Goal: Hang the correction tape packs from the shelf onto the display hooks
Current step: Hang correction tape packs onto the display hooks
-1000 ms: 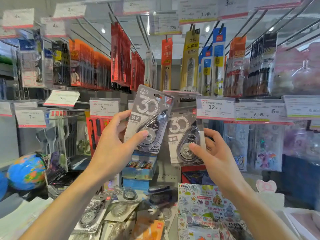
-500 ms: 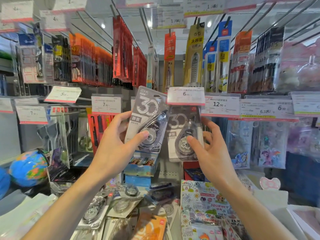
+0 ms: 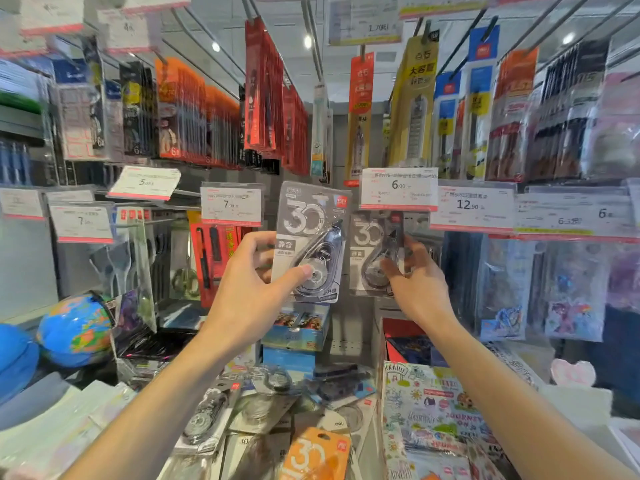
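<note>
Hanging is under way: my right hand (image 3: 414, 285) pinches a grey pack (image 3: 372, 252) beneath the 6.00 tag (image 3: 399, 188), my left hand (image 3: 256, 289) grips the next pack (image 3: 310, 242), whose hole must meet the hidden hook.

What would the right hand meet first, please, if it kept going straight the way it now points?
Most likely the grey correction tape pack under the 6.00 price tag: the right hand already touches it. Depth behind the pack is unclear.
</note>
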`<state>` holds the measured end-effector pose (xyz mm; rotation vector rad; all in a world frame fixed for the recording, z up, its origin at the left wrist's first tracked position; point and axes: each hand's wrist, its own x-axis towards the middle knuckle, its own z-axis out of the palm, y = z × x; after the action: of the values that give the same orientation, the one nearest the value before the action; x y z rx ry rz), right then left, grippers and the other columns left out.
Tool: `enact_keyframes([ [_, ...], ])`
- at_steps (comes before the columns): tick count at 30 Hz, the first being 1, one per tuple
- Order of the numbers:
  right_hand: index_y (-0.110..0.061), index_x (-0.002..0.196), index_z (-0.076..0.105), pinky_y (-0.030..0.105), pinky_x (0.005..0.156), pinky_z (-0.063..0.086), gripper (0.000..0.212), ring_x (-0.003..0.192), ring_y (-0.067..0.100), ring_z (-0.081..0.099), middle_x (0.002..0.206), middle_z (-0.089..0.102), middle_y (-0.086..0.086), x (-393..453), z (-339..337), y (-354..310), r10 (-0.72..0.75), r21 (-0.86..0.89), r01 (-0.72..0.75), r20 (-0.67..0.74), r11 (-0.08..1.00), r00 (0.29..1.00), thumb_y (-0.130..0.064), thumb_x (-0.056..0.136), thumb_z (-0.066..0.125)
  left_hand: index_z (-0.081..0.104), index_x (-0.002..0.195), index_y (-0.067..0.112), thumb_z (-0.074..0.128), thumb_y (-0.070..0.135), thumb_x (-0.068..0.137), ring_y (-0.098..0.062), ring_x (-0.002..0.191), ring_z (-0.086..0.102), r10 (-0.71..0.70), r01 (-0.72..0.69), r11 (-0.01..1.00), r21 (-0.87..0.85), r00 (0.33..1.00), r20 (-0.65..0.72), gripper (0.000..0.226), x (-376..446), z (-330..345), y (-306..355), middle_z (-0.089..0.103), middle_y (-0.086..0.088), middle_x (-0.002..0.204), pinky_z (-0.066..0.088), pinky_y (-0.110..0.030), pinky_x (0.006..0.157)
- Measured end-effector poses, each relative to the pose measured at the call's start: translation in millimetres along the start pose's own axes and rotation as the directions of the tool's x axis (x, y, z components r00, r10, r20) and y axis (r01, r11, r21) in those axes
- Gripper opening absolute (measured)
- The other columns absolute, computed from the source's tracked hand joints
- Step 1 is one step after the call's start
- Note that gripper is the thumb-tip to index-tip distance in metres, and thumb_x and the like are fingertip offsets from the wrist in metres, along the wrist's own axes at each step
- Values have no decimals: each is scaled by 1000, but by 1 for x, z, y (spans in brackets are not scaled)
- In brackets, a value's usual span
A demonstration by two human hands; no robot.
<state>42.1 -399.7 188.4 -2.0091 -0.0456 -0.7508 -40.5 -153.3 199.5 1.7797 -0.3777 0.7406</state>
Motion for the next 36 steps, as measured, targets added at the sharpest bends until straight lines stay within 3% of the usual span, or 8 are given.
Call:
enact_keyframes([
  [4,-28,155,39,48,104,51,65,122,36,63,138,64,6,11,4,2,25,-58,-24,17,998,1000,-50,99,63,53,109,49,84,37,83,9,89,71,1,-1,1000,-19,1000,9,42,-1,-1,-1,70,38,100,54,-10,65],
  [8,-30,143,52,45,85,61,50,95,25,72,108,72,-2,9,-8,7,59,3,-59,95,998,994,-50,98,62,56,112,43,84,36,82,3,93,74,-24,26,997,-69,999,32,42,-3,0,-5,78,24,103,55,-28,80],
  [12,-31,122,65,30,66,60,25,79,15,76,99,77,-5,-12,-27,7,-30,-26,33,105,999,994,-41,99,62,58,116,36,84,32,83,-5,91,77,-55,67,990,-122,994,99,42,-9,5,-7,80,16,102,55,-28,78],
  [20,-42,113,69,4,74,52,17,96,-10,71,103,77,-27,-66,-34,-2,-162,290,68,317,955,935,-49,98,63,60,120,30,77,22,90,-9,96,77,-101,147,966,-212,972,211,36,-18,35,-9,81,11,103,57,-35,89],
  [23,-37,126,63,19,85,51,34,101,-4,73,107,79,-19,-71,-33,-4,-140,347,12,347,938,927,-52,95,67,62,120,30,76,22,91,-6,94,76,-90,133,967,-219,977,195,33,-20,44,-9,81,13,102,57,-23,80],
  [28,-27,127,61,31,86,62,33,102,18,79,112,81,-3,-75,-36,-1,-143,436,-38,374,899,916,-28,96,73,68,115,36,77,27,91,-1,83,71,-28,55,990,-132,980,199,27,-25,51,-6,77,20,99,52,-13,66],
  [30,-28,127,61,23,82,62,33,101,17,79,113,81,-4,-75,-43,4,-157,437,-14,353,899,922,-26,96,73,67,114,40,75,32,92,-1,87,68,13,-9,1000,-25,985,174,25,-26,49,-5,73,19,101,51,-13,72],
  [36,-34,125,60,21,83,61,40,103,9,77,113,80,-12,-71,-71,13,-178,411,57,263,910,948,-36,88,74,60,125,24,73,23,93,-5,93,61,405,-393,875,281,914,19,34,10,37,26,53,10,114,54,-20,74],
])
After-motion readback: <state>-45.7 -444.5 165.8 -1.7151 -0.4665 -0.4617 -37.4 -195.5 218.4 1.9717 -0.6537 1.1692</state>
